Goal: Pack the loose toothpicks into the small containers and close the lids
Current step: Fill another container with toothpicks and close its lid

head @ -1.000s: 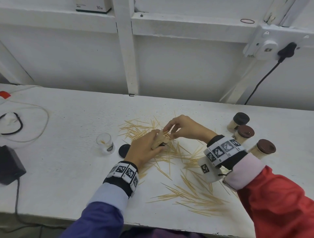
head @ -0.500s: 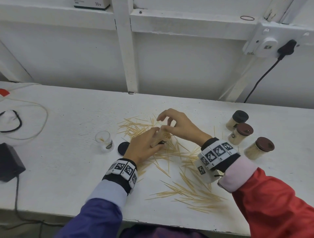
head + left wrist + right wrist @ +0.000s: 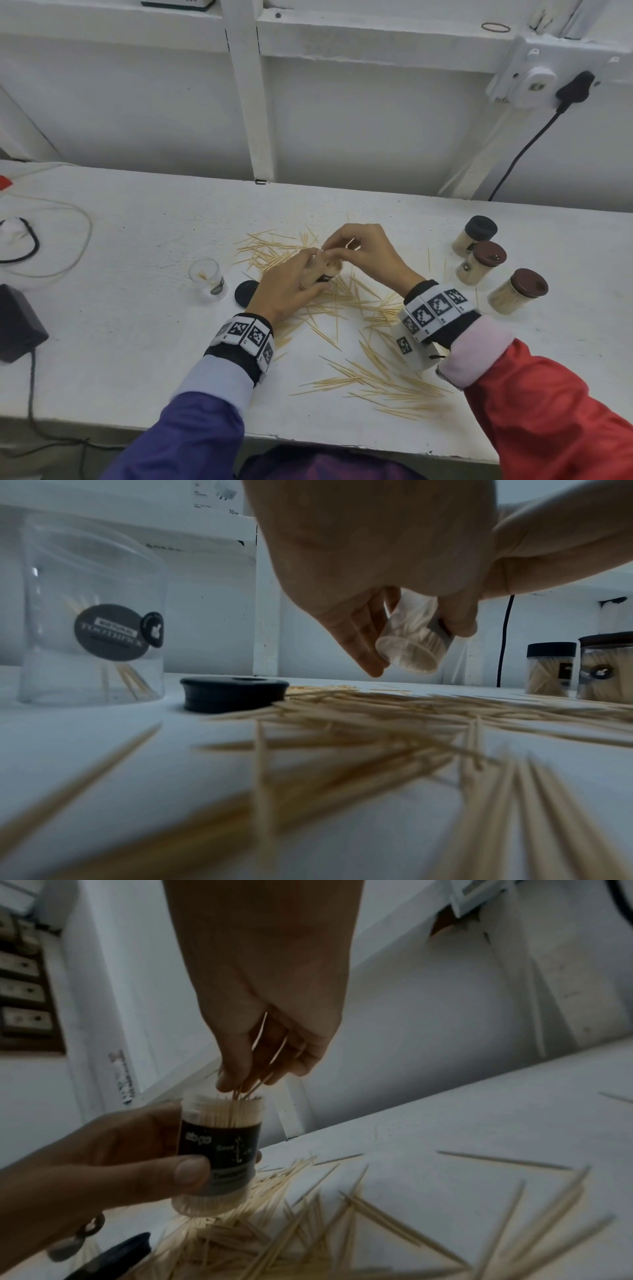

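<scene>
White bench point(image 3: 102, 342), toothpicks point(image 3: 370, 380) strewn mid-bench.
Your left hand point(image 3: 287, 284) grips a jar point(image 3: 219, 1150); your right hand point(image 3: 363, 250) pinches picks point(image 3: 260, 1069) at its mouth; "TOOTHPICK" labels the glass point(image 3: 92, 615).

A white workbench against a white-painted panelled wall.
We see the bench top point(image 3: 137, 240), rough and white, running along a wall point(image 3: 359, 123) braced by an upright post point(image 3: 251, 102) and a ledge point(image 3: 359, 37); a socket box point(image 3: 534, 80) at upper right carries a black plug point(image 3: 575, 90) whose cable point(image 3: 520, 150) drops to the bench.
</scene>
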`<state>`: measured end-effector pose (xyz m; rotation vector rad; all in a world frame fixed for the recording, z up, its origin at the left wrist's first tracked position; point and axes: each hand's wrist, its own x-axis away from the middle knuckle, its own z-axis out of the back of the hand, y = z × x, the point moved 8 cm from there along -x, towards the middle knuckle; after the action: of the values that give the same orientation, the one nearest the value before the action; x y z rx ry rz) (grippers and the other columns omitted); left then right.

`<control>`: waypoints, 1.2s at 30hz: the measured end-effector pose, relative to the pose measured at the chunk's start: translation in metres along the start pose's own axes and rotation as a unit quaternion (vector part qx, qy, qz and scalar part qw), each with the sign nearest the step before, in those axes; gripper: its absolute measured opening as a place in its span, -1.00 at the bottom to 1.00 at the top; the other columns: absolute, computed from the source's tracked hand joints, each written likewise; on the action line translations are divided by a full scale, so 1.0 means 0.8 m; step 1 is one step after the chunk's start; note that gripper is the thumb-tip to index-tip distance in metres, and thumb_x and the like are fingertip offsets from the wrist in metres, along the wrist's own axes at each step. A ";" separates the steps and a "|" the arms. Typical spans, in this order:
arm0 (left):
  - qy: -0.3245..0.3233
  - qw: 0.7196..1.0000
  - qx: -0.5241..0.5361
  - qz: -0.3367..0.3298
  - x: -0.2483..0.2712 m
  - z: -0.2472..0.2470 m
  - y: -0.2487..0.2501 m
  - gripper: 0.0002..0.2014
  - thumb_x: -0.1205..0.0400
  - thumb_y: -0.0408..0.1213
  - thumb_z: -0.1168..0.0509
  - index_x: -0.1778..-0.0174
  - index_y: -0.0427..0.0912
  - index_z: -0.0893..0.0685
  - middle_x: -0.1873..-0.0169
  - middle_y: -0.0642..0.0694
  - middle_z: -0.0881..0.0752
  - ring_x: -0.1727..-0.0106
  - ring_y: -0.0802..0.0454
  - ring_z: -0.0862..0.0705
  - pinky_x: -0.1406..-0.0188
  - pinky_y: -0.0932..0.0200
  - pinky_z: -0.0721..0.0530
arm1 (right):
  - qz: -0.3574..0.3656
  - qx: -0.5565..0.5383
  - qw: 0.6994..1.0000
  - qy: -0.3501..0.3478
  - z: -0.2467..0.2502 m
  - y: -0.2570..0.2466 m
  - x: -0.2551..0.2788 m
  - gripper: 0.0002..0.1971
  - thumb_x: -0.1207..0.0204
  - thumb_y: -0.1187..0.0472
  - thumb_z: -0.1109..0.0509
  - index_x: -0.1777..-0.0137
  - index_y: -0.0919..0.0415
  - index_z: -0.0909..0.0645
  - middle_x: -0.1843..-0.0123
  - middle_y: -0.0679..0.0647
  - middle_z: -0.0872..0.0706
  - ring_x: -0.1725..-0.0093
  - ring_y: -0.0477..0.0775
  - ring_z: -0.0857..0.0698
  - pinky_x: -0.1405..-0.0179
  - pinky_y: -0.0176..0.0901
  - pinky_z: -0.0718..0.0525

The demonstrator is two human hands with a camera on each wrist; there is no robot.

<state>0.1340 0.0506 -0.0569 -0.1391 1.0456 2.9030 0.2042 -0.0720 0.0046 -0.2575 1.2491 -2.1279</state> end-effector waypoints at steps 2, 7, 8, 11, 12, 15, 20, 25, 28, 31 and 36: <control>0.000 1.000 0.004 -0.007 0.000 0.000 0.001 -0.42 -0.58 0.18 -0.33 -0.47 0.03 -0.39 -0.14 0.13 -0.67 0.00 0.14 -0.66 0.06 0.13 -0.65 | -0.012 0.022 1.000 0.015 0.003 0.007 0.001 -0.96 -0.40 0.31 -0.59 0.18 0.18 -0.80 0.20 -0.04 -0.80 0.22 -0.16 -0.65 0.23 -0.44 -0.51; 0.011 1.000 0.003 0.004 0.001 0.003 -0.002 -0.40 -0.57 0.18 -0.34 -0.47 0.02 -0.40 -0.15 0.14 -0.67 -0.03 0.14 -0.66 0.04 0.09 -0.65 | -0.034 -0.012 0.999 -0.003 0.001 0.019 0.005 -0.91 -0.45 0.18 -0.58 0.06 0.10 -0.80 -0.01 0.04 -0.71 0.08 -0.06 -0.66 0.16 -0.35 -0.60; 0.014 1.000 0.002 0.007 0.001 0.004 -0.002 -0.40 -0.57 0.17 -0.34 -0.47 0.03 -0.40 -0.16 0.14 -0.67 -0.05 0.14 -0.66 0.04 0.09 -0.64 | -0.040 -0.016 0.999 -0.006 0.003 0.021 0.006 -0.86 -0.43 0.16 -0.59 0.02 0.05 -0.78 -0.04 0.03 -0.69 0.06 -0.05 -0.68 0.10 -0.30 -0.65; 0.017 1.000 -0.007 0.010 0.000 0.003 -0.003 -0.39 -0.57 0.15 -0.36 -0.48 0.02 -0.39 -0.19 0.11 -0.67 -0.09 0.12 -0.65 0.04 0.12 -0.61 | -0.063 -0.015 0.997 -0.033 0.004 0.025 0.008 -0.80 -0.36 0.26 -0.64 0.03 0.11 -0.79 0.00 0.03 -0.75 0.15 -0.04 -0.77 0.09 -0.15 -0.75; 0.015 1.000 -0.009 0.010 -0.001 0.002 -0.003 -0.38 -0.56 0.16 -0.36 -0.49 0.02 -0.38 -0.19 0.11 -0.67 -0.09 0.11 -0.65 0.04 0.12 -0.61 | -0.061 -0.023 0.997 -0.033 0.006 0.024 0.009 -0.83 -0.36 0.32 -0.63 0.06 0.19 -0.80 0.07 0.05 -0.77 0.21 -0.04 -0.78 0.13 -0.15 -0.75; 0.010 1.000 -0.008 0.009 -0.001 0.000 -0.003 -0.36 -0.54 0.21 -0.35 -0.47 0.02 -0.39 -0.18 0.12 -0.67 -0.08 0.11 -0.67 0.04 0.09 -0.66 | -0.059 -0.051 0.997 -0.014 0.015 0.019 0.014 -0.87 -0.42 0.35 -0.58 0.05 0.31 -0.79 0.16 0.10 -0.82 0.27 -0.06 -0.77 0.22 -0.23 -0.75; 0.005 1.000 -0.014 0.012 -0.003 -0.002 -0.006 -0.37 -0.55 0.19 -0.36 -0.47 0.01 -0.39 -0.19 0.08 -0.68 -0.10 0.06 -0.68 0.00 0.03 -0.68 | -0.143 0.066 0.982 -0.099 0.025 0.054 0.033 -0.62 -0.45 0.09 -0.57 -0.25 0.06 -0.65 -0.17 0.05 -0.72 -0.07 0.07 -0.72 0.02 -0.04 -0.74; -0.001 1.000 -0.015 0.016 -0.002 -0.002 -0.006 -0.37 -0.56 0.17 -0.37 -0.48 -0.01 -0.39 -0.20 0.05 -0.68 -0.11 0.05 -0.69 0.00 0.05 -0.67 | -0.193 0.356 0.859 -0.313 -0.001 0.099 0.100 -0.07 -0.24 -0.29 -0.59 -0.50 0.13 -0.30 -0.60 0.08 -0.20 -0.54 0.14 -0.25 -0.46 0.13 -0.44; -0.003 1.000 -0.016 0.020 -0.002 -0.002 -0.007 -0.37 -0.56 0.17 -0.37 -0.48 -0.01 -0.38 -0.19 0.06 -0.68 -0.11 0.04 -0.69 -0.01 0.03 -0.68 | -0.178 0.365 0.866 -0.292 -0.005 0.095 0.122 -0.02 -0.17 -0.26 -0.63 -0.49 0.13 -0.26 -0.57 0.01 -0.18 -0.51 0.06 -0.22 -0.35 0.02 -0.52; -0.003 0.999 -0.023 0.024 -0.002 -0.002 -0.006 -0.37 -0.56 0.17 -0.37 -0.48 -0.02 -0.39 -0.19 0.05 -0.68 -0.10 0.03 -0.69 0.02 0.08 -0.66 | -0.151 0.383 0.869 -0.272 -0.004 0.090 0.129 -0.19 -0.23 -0.17 -0.62 -0.42 0.14 -0.42 -0.40 -0.01 -0.35 -0.36 0.03 -0.36 -0.17 -0.08 -0.59; -0.006 0.999 -0.021 0.029 -0.001 -0.001 -0.006 -0.38 -0.55 0.18 -0.38 -0.46 0.00 -0.39 -0.14 0.07 -0.69 -0.04 0.03 -0.70 0.07 0.08 -0.65 | -0.134 0.349 0.897 -0.237 0.006 0.088 0.128 -0.61 -0.38 0.08 -0.57 -0.19 0.19 -0.70 -0.08 0.01 -0.59 -0.03 0.03 -0.58 0.02 -0.11 -0.56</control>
<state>0.1355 0.0536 -0.0607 -0.0947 1.0050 2.9742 0.1581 -0.1625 -0.0673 -0.6035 0.1398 -2.3914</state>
